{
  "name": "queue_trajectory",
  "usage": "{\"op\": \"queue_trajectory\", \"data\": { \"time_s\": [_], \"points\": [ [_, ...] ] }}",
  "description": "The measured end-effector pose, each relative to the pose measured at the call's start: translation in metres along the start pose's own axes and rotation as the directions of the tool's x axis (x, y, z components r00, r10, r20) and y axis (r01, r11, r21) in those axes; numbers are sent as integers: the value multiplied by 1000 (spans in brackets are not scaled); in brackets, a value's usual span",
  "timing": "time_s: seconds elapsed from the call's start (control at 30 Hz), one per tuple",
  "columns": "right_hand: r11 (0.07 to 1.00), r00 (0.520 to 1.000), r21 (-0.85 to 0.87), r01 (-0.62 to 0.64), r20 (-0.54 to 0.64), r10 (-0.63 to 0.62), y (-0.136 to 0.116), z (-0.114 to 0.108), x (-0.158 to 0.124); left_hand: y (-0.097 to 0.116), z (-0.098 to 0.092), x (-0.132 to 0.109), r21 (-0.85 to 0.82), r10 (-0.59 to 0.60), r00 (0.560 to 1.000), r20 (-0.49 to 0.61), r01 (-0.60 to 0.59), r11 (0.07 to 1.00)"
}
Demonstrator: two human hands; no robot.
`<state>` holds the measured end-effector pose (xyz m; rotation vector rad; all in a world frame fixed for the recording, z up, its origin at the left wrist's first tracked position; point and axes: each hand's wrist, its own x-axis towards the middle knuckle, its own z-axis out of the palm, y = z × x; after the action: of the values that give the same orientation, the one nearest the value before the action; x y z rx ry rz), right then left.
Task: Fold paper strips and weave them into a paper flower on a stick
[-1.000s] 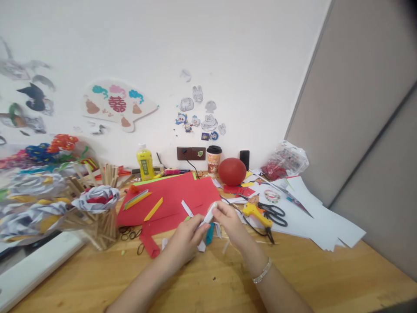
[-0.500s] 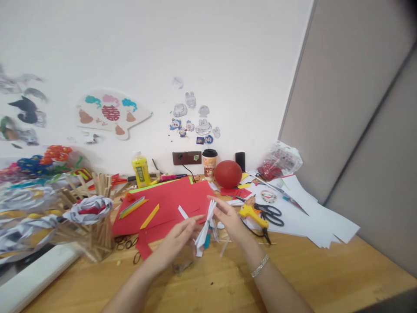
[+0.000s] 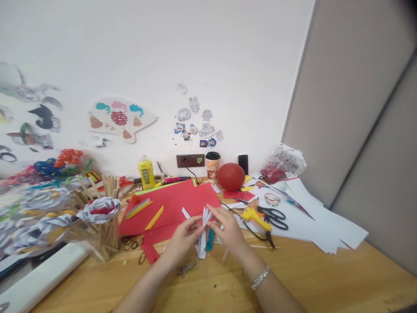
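Note:
Between my hands is a pleated white paper, narrow at its middle and fanned at both ends, its lower end pointing toward me. My left hand pinches it near the waist from the left. With thumb and fingers closed at its upper folds, my right hand grips it from the right. Some of the paper is hidden behind the fingers. Just beyond and below lie a blue paper strip and a large red paper sheet.
A yellow glue gun and black-handled scissors lie right of my hands, by white sheets. Behind stand a red balloon, a paper cup and a yellow bottle. Wooden sticks and paper flowers are at left.
My left hand's fingers have closed on the paper's middle. My right fingers have curled in around its upper end, and the paper stands more upright. The view has shifted slightly left.

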<state>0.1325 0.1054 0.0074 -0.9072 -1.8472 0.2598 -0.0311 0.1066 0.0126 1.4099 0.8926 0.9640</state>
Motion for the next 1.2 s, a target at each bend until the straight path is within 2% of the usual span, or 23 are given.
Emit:
{"op": "queue_trajectory", "data": {
  "time_s": [0.13,0.33,0.47,0.57,0.67,0.73,0.83,0.9,1.0,1.07,1.13,1.2],
  "points": [
    [983,996,-165,81,-17,-85,-4,-3,-3,-1,0,0,-91,-6,999,-37,3,996],
    [930,968,-335,153,242,-72,-14,-8,4,-11,-5,3,-63,37,996,-79,-43,997],
    [912,927,-367,180,374,-33,-16,-10,12,-23,-7,7,-66,54,997,-47,-57,996],
    [911,900,-367,189,435,-11,-15,-9,10,-31,-5,9,-111,31,999,-35,-35,993],
    [907,895,-383,174,445,16,-16,-9,2,-33,-2,8,-172,-2,999,-35,-5,985],
    [909,899,-386,157,437,30,-18,-8,-2,-31,-1,6,-194,34,999,4,-33,980],
    [911,902,-386,141,430,43,-19,-8,-3,-27,-3,1,-160,120,984,134,-98,982],
    [901,902,-408,145,428,48,-17,-7,-4,-25,-4,0,-94,122,977,172,-107,990],
    [870,915,-469,150,400,58,-11,-3,-5,-24,-4,-2,55,121,985,126,-129,990],
    [854,933,-502,134,356,62,-7,1,-7,-23,-3,-4,211,156,983,92,-173,962],
    [843,947,-525,116,315,65,-6,5,-9,-20,0,-6,460,228,970,82,-240,855],
    [828,957,-552,99,282,74,-6,7,-10,-18,2,-7,733,347,933,99,-304,609]
  ]
}}
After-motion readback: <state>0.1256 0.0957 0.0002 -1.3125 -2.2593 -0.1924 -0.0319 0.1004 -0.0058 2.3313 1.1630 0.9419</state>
